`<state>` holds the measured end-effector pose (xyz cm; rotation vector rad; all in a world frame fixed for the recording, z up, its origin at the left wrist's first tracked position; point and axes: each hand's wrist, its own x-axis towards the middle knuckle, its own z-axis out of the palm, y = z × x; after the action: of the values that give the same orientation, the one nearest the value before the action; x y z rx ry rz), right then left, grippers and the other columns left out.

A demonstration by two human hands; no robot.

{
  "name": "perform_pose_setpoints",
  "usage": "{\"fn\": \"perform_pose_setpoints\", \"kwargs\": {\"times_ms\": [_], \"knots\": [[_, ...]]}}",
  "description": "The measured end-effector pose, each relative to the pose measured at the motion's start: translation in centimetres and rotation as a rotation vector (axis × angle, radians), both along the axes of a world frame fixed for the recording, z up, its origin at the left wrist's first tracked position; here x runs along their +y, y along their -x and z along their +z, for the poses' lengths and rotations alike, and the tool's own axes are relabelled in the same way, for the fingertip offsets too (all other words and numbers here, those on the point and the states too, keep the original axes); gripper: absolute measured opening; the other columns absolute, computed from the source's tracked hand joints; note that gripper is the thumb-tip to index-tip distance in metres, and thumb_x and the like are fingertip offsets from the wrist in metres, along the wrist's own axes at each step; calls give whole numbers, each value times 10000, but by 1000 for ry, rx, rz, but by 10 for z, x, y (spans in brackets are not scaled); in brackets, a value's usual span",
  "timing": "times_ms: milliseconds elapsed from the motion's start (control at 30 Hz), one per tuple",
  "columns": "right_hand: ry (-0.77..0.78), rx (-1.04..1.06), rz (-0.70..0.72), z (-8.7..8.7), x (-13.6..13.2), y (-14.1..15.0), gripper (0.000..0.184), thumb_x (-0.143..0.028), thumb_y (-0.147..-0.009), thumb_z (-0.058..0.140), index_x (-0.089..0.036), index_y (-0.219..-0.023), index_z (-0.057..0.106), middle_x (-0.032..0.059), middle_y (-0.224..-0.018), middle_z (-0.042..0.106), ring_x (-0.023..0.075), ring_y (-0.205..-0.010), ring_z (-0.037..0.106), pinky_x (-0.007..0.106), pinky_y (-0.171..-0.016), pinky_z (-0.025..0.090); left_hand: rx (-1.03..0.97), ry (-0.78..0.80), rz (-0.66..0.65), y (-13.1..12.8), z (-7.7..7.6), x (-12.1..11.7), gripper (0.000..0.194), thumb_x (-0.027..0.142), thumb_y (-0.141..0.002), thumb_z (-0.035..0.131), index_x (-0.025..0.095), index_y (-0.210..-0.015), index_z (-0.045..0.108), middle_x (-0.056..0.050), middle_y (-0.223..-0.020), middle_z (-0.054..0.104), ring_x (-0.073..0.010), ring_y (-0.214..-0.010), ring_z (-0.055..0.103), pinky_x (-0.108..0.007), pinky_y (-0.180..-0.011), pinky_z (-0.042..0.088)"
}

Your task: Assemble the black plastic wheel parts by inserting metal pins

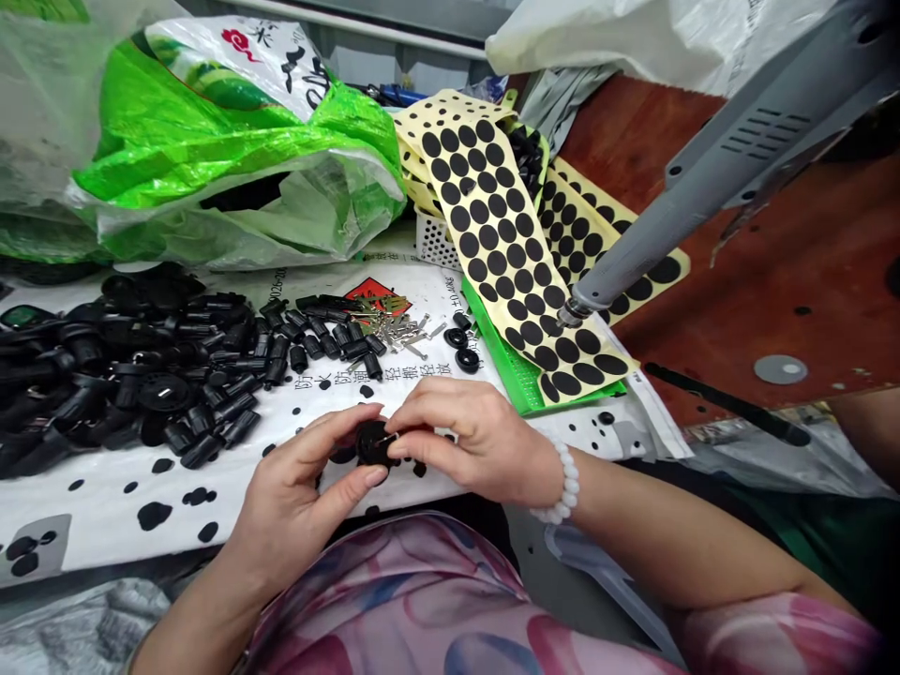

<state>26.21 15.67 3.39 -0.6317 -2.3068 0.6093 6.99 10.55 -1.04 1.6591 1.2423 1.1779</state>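
Observation:
Between thumb and fingers, my left hand [299, 483] grips a round black plastic part [371, 442] above the front of the table. My right hand [468, 433], with a white bead bracelet [564, 483] at its wrist, pinches a small thin metal piece [388, 438] against that part. How far the metal piece sits inside it I cannot tell. Beyond my hands lie loose metal strips [404, 323] and several short black ribbed cylinders [330, 336]. Two black round rings [465, 359] rest to the right of the strips.
A heap of black plastic parts [141, 366] covers the left of the table. Behind stands a green and white bag [246, 169]. Sheets of black round stickers [506, 244] lean on a white basket [436, 239]. A grey electric screwdriver [653, 206] reaches in from the upper right.

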Motion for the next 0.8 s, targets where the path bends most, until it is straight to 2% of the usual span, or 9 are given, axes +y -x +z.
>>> {"fn": "perform_pose_setpoints", "kwargs": {"times_ms": [67, 133, 267, 333, 433, 533, 633, 733, 800], "knots": [[55, 30, -12, -1, 0, 0, 128, -209, -874, 600, -103, -829, 656, 40, -744, 620, 121, -682, 565, 218, -638, 461, -113, 67, 20, -2, 1, 0, 390, 269, -716, 736, 285, -1091, 630, 4, -1037, 689, -137, -914, 643, -190, -819, 517], [1, 31, 5, -2, -2, 0, 171, -225, -894, 573, -100, -813, 656, 53, -744, 626, 129, -684, 565, 232, -641, 458, -180, 116, -2, -3, 3, 1, 336, 261, -692, 755, 268, -1014, 664, 8, -959, 711, -133, -856, 659, -173, -776, 530], [-150, 30, 59, -6, -4, 2, 312, -294, -949, 476, -87, -804, 658, 87, -746, 644, 151, -686, 574, 271, -645, 453, -212, 181, -178, 0, 5, 2, 239, 259, -786, 668, 282, -1023, 688, 8, -914, 731, -122, -779, 677, -155, -712, 540], [-108, 56, 72, -8, -4, 3, 321, -308, -948, 476, -91, -790, 650, 84, -730, 639, 150, -680, 574, 267, -639, 458, -197, 192, -259, 4, 5, 1, 282, 248, -838, 605, 306, -1110, 653, 4, -987, 722, -127, -834, 677, -166, -751, 537], [56, 124, 55, -11, -3, 3, 230, -265, -914, 542, -109, -777, 639, 63, -726, 633, 133, -668, 568, 240, -629, 465, -136, 193, -311, 8, 3, -1, 397, 221, -860, 567, 309, -1246, 555, -14, -1086, 690, -142, -922, 662, -189, -800, 531], [122, 140, 39, -13, -3, 4, 145, -207, -877, 592, -115, -774, 637, 52, -732, 630, 127, -669, 563, 234, -632, 464, -59, 157, -249, 8, 0, -1, 392, 219, -867, 546, 280, -1253, 554, -16, -998, 711, -136, -849, 673, -187, -762, 540], [57, 95, 22, -14, -4, 6, 188, -265, -894, 571, -105, -822, 639, 62, -744, 623, 143, -688, 559, 255, -651, 474, 2, 115, -167, 5, -1, 0, 334, 253, -863, 541, 247, -1190, 613, -16, -904, 723, -143, -785, 676, -202, -737, 548], [-9, 30, 48, -12, -4, 5, 414, -433, -868, 580, -73, -1072, 594, 124, -945, 609, 182, -832, 568, 302, -750, 501, 7, 119, -96, 6, 0, 1, 325, 299, -857, 548, 217, -1160, 637, -27, -845, 728, -158, -756, 679, -225, -730, 554], [-52, -29, 92, -11, -4, 4, 521, -452, -848, 599, -68, -1192, 533, 162, -1089, 557, 209, -950, 550, 335, -833, 493, -21, 141, -65, 7, 0, 1, 356, 321, -860, 542, 199, -1186, 618, -39, -846, 731, -163, -737, 682, -233, -710, 561]]}}
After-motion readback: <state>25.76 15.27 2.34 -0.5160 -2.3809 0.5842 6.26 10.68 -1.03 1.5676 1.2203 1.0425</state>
